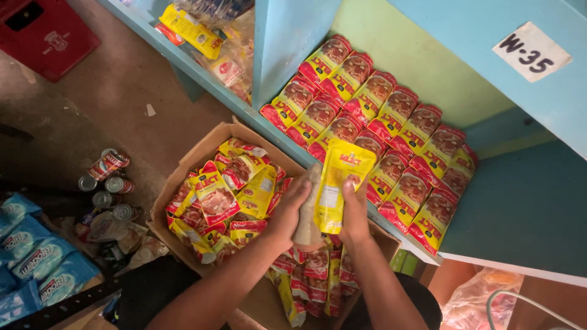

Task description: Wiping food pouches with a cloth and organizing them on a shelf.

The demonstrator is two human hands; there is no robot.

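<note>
My left hand and my right hand together hold a small stack of yellow and red food pouches, upright, above the near edge of a blue shelf. The front pouch shows its yellow back. On the shelf, rows of the same pouches lie overlapping, red tops facing outward. Below my hands an open cardboard box holds several more pouches in a loose heap.
A blue shelf divider separates a left bay with more packets. On the floor at left lie several tins, blue packets and a red crate. A white label is stuck on the upper shelf.
</note>
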